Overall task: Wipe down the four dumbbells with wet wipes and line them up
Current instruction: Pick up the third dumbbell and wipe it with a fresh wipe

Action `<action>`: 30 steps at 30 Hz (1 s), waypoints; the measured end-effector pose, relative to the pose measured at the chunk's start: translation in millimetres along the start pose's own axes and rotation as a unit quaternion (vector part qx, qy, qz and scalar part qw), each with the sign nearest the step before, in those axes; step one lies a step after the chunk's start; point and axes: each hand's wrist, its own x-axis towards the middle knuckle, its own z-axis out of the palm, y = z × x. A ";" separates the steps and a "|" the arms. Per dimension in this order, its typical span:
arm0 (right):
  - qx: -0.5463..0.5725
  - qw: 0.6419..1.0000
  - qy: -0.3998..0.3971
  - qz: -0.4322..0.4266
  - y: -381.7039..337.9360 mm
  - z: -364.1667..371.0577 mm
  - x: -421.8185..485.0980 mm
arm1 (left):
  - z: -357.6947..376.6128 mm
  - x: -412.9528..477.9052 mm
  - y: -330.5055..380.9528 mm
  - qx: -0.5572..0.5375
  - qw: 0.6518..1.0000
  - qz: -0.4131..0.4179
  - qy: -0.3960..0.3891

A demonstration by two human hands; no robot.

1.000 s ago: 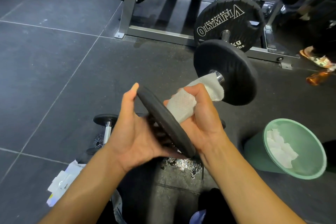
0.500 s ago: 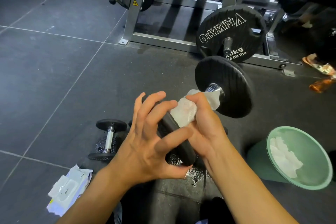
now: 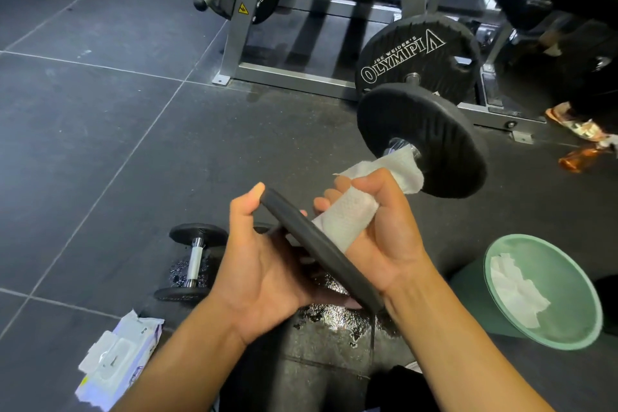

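Left hand [image 3: 267,264] clamps the rim of the near plate of the black disc-ended dumbbell [image 3: 424,140], thumb over the top edge. I read that as a brace: it carries the near end and stops the bar rolling.

Right hand [image 3: 384,237] is closed round the handle with the white wet wipe [image 3: 347,217] trapped between palm and bar. A loose tail pokes out towards the far plate. That wrap gives all-round contact, so I judge this is the handle-wiping step.

The dumbbell is off the floor and held between both hands, far plate pointing away from me.

The small black-and-chrome dumbbell [image 3: 194,257] lies on the floor left of the hands with a wet sheen round it. I can't confirm any others.

The pale wipe pack [image 3: 117,365], flap open, sits near left and looks within reach. The mint green plastic bin [image 3: 568,281] on the right holds used wipes.

The dark grey tiled floor [image 3: 100,144] has a wet patch [image 3: 334,318] under the hands, a likely slip risk. Behind are the grey steel rack [image 3: 240,43] and a black Olympia weight plate [image 3: 418,53].
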 end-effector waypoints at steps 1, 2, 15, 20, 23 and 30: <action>-0.007 1.000 0.004 -0.003 -0.8 1.3 -0.1 | -0.6 0.5 -2.3 0.017 0.998 0.058 0.009; -0.017 1.000 0.005 -0.013 -2.2 3.2 -0.1 | 0.5 -0.4 -3.8 0.063 0.988 0.136 0.022; -0.082 0.993 0.060 -0.051 0.8 1.6 6.3 | -17.2 -2.8 -6.5 0.649 0.552 0.522 0.029; -0.062 0.998 0.019 -0.025 -2.9 3.8 2.9 | -7.7 -2.3 0.3 0.118 0.976 0.177 0.049; -0.061 0.998 0.020 -0.014 -0.1 0.3 3.0 | 0.4 -4.5 2.4 -0.019 1.000 0.006 0.017; -0.073 0.996 0.052 -0.022 -1.9 -2.5 9.8 | -0.7 -4.5 -8.1 0.329 0.878 0.347 0.035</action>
